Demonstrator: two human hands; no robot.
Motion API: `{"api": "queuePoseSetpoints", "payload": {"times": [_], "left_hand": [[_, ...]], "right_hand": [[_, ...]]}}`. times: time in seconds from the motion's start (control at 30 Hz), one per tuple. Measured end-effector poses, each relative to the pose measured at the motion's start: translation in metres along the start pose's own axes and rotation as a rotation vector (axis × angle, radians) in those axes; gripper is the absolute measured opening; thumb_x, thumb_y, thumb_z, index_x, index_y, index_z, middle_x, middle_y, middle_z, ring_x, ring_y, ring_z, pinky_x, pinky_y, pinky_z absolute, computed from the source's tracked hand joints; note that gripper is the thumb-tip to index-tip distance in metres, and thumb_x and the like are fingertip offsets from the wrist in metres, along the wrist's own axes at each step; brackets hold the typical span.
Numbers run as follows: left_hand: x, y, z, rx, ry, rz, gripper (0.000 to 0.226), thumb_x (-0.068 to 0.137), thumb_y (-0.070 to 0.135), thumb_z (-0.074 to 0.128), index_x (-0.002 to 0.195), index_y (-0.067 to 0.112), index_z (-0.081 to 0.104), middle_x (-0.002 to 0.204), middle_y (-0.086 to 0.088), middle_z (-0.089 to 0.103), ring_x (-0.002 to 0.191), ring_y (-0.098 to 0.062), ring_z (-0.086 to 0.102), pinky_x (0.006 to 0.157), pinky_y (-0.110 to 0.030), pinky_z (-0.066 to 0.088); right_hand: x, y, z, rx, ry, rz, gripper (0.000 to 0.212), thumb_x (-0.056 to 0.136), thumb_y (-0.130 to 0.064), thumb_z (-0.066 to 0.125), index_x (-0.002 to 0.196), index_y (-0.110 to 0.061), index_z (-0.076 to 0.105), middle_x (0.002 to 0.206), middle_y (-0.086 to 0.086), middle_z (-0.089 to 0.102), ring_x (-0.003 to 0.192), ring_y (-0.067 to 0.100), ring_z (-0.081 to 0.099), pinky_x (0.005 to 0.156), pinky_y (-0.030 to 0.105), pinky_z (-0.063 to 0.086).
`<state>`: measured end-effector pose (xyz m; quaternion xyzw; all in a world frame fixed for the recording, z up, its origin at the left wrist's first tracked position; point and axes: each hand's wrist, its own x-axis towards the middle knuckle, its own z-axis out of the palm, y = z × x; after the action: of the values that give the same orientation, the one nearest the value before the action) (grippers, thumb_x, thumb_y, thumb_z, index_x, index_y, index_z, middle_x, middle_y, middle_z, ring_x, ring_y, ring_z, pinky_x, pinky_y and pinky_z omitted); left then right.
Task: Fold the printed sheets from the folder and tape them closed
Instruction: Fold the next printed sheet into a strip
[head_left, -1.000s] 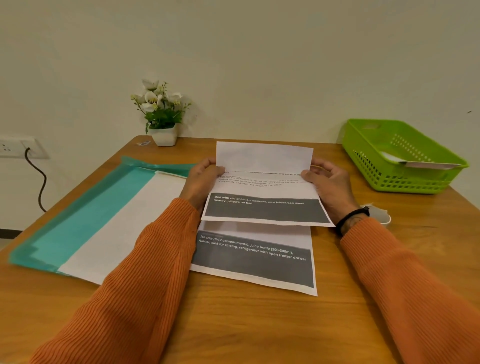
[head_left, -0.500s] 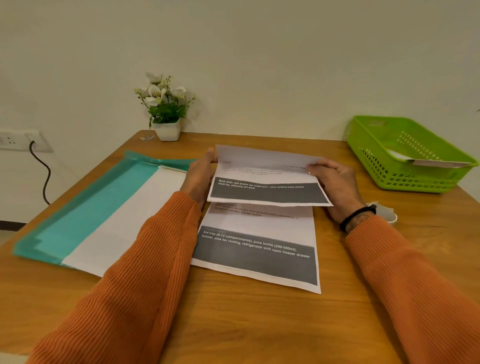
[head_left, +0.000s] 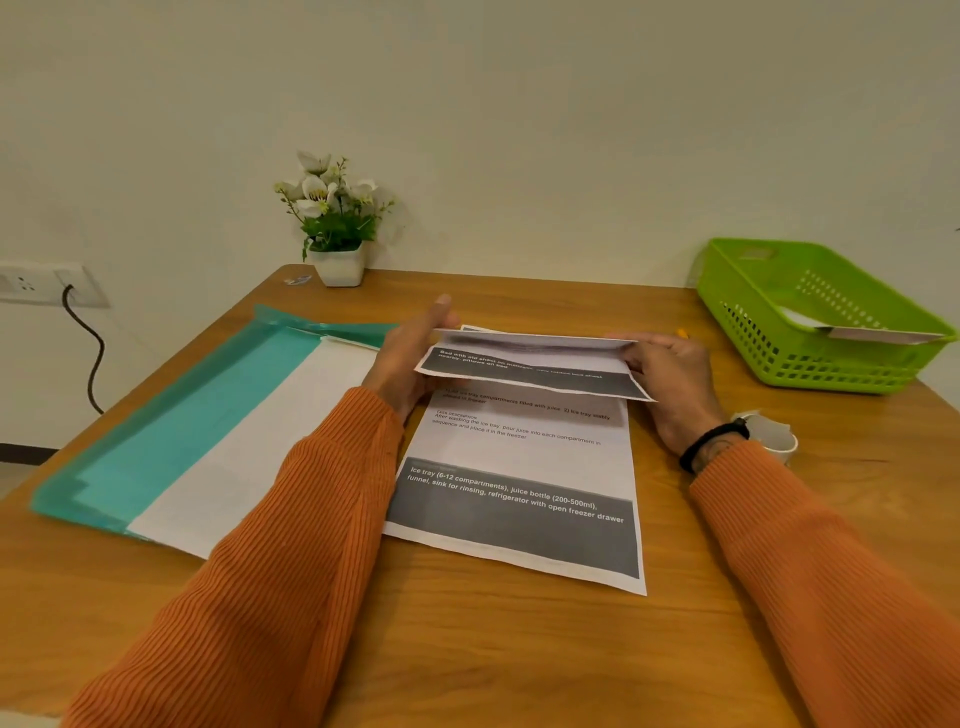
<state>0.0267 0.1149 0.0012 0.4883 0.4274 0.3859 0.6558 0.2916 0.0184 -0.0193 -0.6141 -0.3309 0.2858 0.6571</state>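
The left hand (head_left: 410, 358) pinches the left end of the folded sheet (head_left: 530, 364); the right hand (head_left: 670, 374) pinches its right end. Its long axis runs left to right between them, lifted just above the table (head_left: 519, 649), flap doubled toward the near edge. A flat printed sheet (head_left: 519, 483) lies beneath, the teal folder (head_left: 171, 441) to the left, a green basket (head_left: 810, 332) far right.

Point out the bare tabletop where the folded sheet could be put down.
Bare wood lies at the near edge of the table, in front of the flat sheet, and in the far strip between the plant pot and the green basket. The left is crowded by the folder, the middle by both hands and the folded sheet.
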Motion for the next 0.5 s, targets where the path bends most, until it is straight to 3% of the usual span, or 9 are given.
{"api": "queuePoseSetpoints", "payload": {"times": [0.07,0.2,0.3,0.4,0.5], "left_hand": [[0.002,-0.003,-0.003,0.001,-0.004,0.004,0.071,0.073,0.060,0.085,0.128,0.020,0.066,0.129,-0.013,0.070,0.115,-0.032,0.068,0.100,-0.050,0.055],[0.001,-0.003,-0.002,-0.029,-0.043,0.033,0.041,0.084,0.026,0.083,0.120,0.013,0.067,0.117,-0.016,0.072,0.095,-0.025,0.072,0.091,-0.041,0.060],[-0.002,-0.002,-0.003,-0.038,-0.042,0.005,0.048,0.081,0.021,0.086,0.124,0.019,0.066,0.120,-0.015,0.073,0.103,-0.030,0.073,0.085,-0.038,0.062],[-0.003,-0.002,-0.001,-0.038,-0.027,0.016,0.049,0.081,0.017,0.086,0.125,0.024,0.065,0.121,-0.017,0.070,0.102,-0.031,0.073,0.077,-0.037,0.063],[-0.002,-0.003,-0.001,-0.014,-0.002,0.028,0.051,0.080,0.018,0.087,0.124,0.030,0.065,0.125,-0.015,0.066,0.103,-0.032,0.073,0.077,-0.039,0.063]], "right_hand": [[-0.002,-0.001,0.000,0.006,-0.009,0.006,0.029,0.090,0.003,0.059,0.086,-0.015,0.082,0.094,0.007,0.081,0.100,0.032,0.076,0.086,0.040,0.062],[-0.002,-0.004,0.000,0.087,0.012,0.052,0.028,0.088,0.003,0.055,0.083,-0.010,0.080,0.090,0.010,0.081,0.101,0.039,0.074,0.084,0.042,0.061],[-0.004,-0.007,-0.001,0.117,-0.008,0.075,0.030,0.092,-0.003,0.054,0.096,-0.011,0.083,0.101,0.005,0.082,0.104,0.029,0.075,0.093,0.042,0.060],[-0.006,-0.009,-0.001,0.126,-0.020,0.077,0.034,0.098,-0.010,0.047,0.110,-0.009,0.079,0.098,-0.004,0.082,0.101,0.021,0.076,0.084,0.034,0.062],[-0.007,-0.010,-0.002,0.183,-0.037,0.104,0.035,0.101,-0.021,0.051,0.130,-0.010,0.069,0.110,0.002,0.079,0.101,0.019,0.076,0.082,0.033,0.061]]}}
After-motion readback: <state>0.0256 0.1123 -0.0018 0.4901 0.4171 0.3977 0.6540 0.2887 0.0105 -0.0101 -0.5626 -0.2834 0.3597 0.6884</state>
